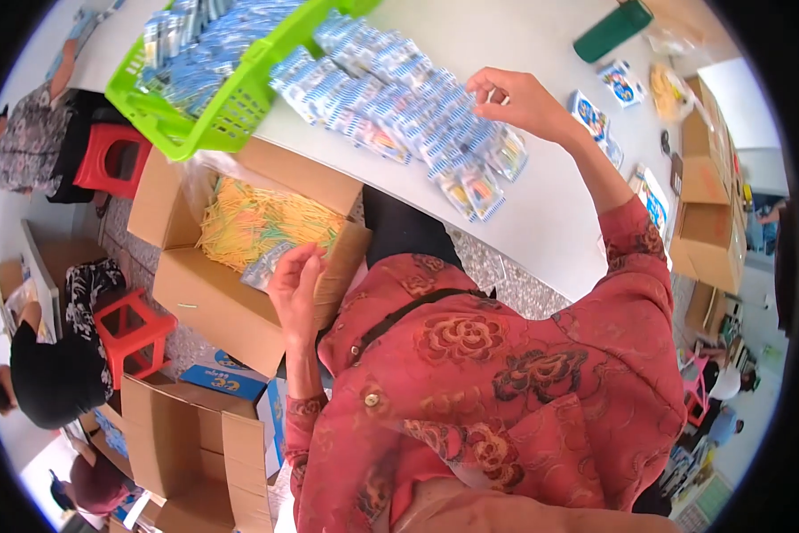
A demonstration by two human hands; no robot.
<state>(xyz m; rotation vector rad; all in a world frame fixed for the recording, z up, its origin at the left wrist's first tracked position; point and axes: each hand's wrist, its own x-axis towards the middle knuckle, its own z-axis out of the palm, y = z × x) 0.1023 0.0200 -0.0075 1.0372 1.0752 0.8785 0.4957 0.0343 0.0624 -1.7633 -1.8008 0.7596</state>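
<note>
My left hand (294, 282) is over the near side of an open cardboard box (217, 298), thumb and fingertips drawn together. What they hold, if anything, is too small to make out. Beside those fingers a clear bluish packet (264, 265) lies in the box, against a heap of thin yellow, orange and green sticks (262, 224). My right hand (522, 105) is above the white table, fingers loosely curled, thumb and index tips apart, with nothing visible between them. Just left of it, rows of small blue-striped clear packets (390, 102) overlap on the tabletop.
A green plastic basket (230, 111) full of similar packets stands at the table's left. A dark green bottle (612, 31) and printed packs (595, 120) are to the right. Another open carton (173, 435) is below left. People sit near red stools (137, 329) on the left.
</note>
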